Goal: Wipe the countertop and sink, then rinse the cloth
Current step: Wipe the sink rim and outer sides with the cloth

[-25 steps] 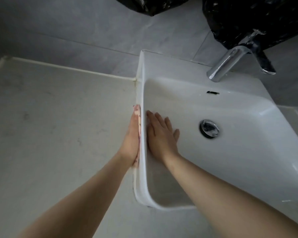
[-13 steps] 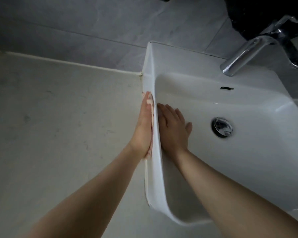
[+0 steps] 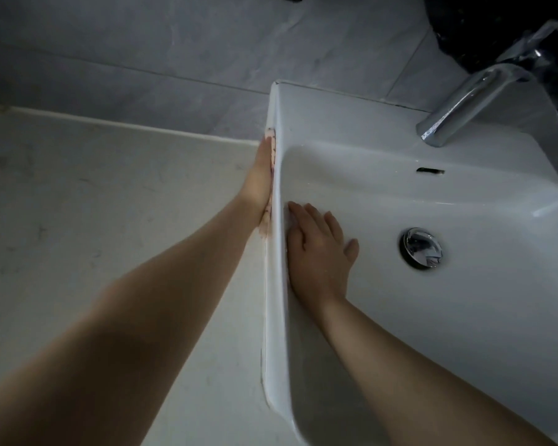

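Head view: the cloth point(image 3: 272, 149) is sandwiched between the left hand point(image 3: 259, 175) and the outer left wall of the sink point(image 3: 464, 333), just above the countertop point(image 3: 94, 220). Only a thin edge of it shows along the hand's far side, from past the fingertips down to below the wrist. It looks pale pink with a few darker reddish specks, and it lies flattened against the white ceramic. How large it is or how it is folded cannot be told. The left hand is edge-on to the camera, fingers straight and together, palm pressing the cloth to the sink wall rather than curling round it.

The right hand point(image 3: 319, 249) is inside the basin, fingers extended and slightly spread, laid flat on the inner left wall just across the rim from the left forearm. It holds nothing.

The sink is a white rectangular basin standing on the pale, faintly veined countertop. A chrome drain plug point(image 3: 421, 247) sits in the basin floor, an overflow slot point(image 3: 430, 170) is in the back wall, and a chrome faucet point(image 3: 461, 107) reaches over the rear ledge. Grey wall tiles point(image 3: 142, 53) run behind, with a black plastic bag point(image 3: 496, 27) at the upper right.
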### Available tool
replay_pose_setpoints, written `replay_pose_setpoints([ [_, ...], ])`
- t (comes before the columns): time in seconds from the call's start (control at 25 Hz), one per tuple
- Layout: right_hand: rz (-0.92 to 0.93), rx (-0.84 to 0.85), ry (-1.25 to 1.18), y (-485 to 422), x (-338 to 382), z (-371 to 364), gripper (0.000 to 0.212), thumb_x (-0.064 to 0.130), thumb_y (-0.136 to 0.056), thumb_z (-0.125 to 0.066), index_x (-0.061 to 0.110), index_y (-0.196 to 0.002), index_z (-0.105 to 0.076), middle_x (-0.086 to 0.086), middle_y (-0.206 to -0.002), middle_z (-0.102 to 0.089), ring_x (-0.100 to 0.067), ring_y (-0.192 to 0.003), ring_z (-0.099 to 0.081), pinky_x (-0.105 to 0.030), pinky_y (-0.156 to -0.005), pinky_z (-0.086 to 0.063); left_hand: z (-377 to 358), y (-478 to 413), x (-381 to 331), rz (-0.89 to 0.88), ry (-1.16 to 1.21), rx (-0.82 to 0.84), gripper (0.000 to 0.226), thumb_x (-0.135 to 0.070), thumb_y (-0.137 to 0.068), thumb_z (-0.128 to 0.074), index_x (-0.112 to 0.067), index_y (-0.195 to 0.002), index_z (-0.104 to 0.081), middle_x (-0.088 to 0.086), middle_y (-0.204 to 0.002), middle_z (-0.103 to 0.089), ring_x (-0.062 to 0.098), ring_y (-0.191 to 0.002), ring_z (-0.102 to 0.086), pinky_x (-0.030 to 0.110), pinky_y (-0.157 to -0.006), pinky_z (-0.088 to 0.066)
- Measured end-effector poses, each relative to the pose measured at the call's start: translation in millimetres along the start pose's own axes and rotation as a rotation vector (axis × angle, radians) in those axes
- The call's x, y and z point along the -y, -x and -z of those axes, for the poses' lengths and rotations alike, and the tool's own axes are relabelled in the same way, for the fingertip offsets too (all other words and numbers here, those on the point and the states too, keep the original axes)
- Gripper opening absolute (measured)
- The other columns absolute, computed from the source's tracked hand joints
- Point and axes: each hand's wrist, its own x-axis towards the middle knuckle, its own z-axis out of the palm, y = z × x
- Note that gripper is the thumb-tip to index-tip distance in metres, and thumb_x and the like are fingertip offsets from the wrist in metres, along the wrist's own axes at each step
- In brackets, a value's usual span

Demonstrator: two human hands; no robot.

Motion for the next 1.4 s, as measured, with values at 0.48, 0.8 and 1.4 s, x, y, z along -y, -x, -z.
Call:
replay_pose_setpoints([
  [0.48,0.013,0.024,0.016,1,-2,-1,0.060,0.039,-0.083,-0.015,0.041,-0.140,-0.034,0.012,-0.154,-0.027,-0.018,-0.145,-0.010,-0.061,-0.112,0.000,-11,5,-25,-0.023,-0.015,0.006,0.062,-0.059,-0.092,-0.027,-0.009,-0.104,-0.062,0.013,-0.091,-0.065,0.030,-0.088,-0.061,0.040,-0.088,-0.049],
  [0.8,0.020,0.053,0.021,1,-2,1,0.062,0.040,-0.082,-0.014,0.041,-0.142,-0.031,0.013,-0.155,-0.024,-0.018,-0.146,-0.008,-0.060,-0.112,0.003,-22,-18,-73,-0.206,-0.239,-0.215,0.074,-0.055,-0.079,-0.039,0.001,-0.127,-0.049,0.014,-0.111,-0.056,0.026,-0.099,-0.056,0.035,-0.093,-0.044],
  [1.4,0.236,0.235,0.307,-36,-46,23,0.055,0.065,-0.091,-0.020,0.055,-0.142,-0.005,0.014,-0.159,0.004,-0.022,-0.146,0.013,-0.058,-0.113,0.008,-62,21,-88,-0.089,-0.689,-0.418,0.054,-0.042,-0.100,-0.020,-0.012,-0.062,-0.044,-0.004,-0.029,-0.040,0.009,-0.018,-0.031,0.016,-0.026,-0.024],
])
